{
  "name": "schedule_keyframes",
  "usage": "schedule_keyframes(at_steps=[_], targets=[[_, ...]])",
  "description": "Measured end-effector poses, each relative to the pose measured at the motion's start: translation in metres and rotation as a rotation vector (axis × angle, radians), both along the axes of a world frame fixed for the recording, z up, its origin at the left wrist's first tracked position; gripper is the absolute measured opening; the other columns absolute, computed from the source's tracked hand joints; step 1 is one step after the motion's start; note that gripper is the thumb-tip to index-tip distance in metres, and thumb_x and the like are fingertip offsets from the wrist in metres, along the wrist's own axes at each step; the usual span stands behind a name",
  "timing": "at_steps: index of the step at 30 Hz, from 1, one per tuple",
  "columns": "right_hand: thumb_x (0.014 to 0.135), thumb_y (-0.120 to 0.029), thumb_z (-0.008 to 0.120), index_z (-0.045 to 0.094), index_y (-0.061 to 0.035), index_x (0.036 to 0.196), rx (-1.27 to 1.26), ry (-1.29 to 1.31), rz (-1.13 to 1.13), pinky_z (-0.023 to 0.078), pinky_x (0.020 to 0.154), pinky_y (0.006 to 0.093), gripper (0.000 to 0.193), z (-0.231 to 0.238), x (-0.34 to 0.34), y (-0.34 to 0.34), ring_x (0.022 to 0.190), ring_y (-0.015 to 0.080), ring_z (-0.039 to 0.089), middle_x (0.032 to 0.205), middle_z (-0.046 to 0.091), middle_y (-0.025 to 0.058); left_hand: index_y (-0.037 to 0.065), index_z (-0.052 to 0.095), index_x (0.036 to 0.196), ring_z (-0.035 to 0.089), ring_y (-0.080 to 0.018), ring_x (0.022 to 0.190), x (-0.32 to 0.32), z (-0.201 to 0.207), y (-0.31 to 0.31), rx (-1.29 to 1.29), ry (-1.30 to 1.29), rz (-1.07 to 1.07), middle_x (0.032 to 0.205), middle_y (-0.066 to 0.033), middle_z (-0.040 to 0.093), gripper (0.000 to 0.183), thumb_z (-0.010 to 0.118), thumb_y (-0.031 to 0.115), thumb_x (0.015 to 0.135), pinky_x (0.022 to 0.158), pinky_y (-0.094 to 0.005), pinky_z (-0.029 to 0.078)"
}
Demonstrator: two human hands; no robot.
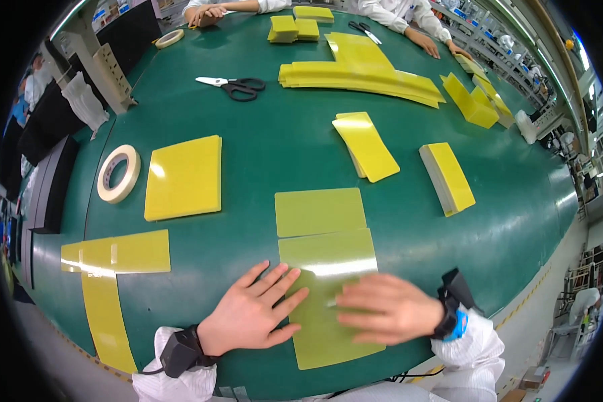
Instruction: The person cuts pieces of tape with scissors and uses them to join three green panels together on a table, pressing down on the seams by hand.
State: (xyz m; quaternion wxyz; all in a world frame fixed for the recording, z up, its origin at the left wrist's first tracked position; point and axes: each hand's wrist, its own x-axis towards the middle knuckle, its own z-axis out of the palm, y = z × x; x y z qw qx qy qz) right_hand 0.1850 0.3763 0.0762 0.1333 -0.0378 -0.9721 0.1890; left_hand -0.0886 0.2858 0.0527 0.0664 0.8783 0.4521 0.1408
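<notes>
A large translucent yellow sheet lies on the green table in front of me, its far edge against a smaller yellow sheet. My left hand is open, palm down, its spread fingers reaching over the large sheet's left edge. On the right, my right hand is blurred over the same sheet, fingers stretched out to the left; nothing shows in it. Whether it touches the sheet is hard to tell. To the left lies a T-shaped piece of yellow sheets, with tape strips across its joints.
Ahead are a roll of masking tape, a square yellow stack, black-handled scissors, narrow yellow pieces and a yellow-topped block-like stack. Long yellow sheets lie farther off. Two people's hands rest at the far edge.
</notes>
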Motion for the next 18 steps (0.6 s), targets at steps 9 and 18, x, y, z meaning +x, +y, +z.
schedule_keyframes(at_steps=[9,18], targets=[[0.087,-0.030,0.068,0.067,-0.0125,0.114,0.094,0.014,0.024,0.048,0.093,0.0351,0.032,-0.030,0.022,-0.051,0.110,0.0187,0.059,0.123,0.061,0.0041,0.011,0.064,0.120,0.056,-0.0319,0.118,0.004,-0.012,-0.002,0.026,-0.018,0.000,0.129,-0.0155,0.058,0.039,0.063,0.031,0.087,0.104,-0.0447,0.040],[0.090,-0.025,0.060,0.064,-0.0038,0.113,0.221,0.004,0.040,0.046,0.095,0.0332,0.031,-0.032,0.023,-0.058,0.110,0.0199,0.057,0.122,0.061,0.0071,0.012,0.064,0.120,0.054,-0.0323,0.120,0.004,-0.005,-0.002,-0.018,-0.004,-0.003,0.131,-0.0159,0.056,0.041,0.066,0.031,0.084,0.103,-0.0455,0.041]])
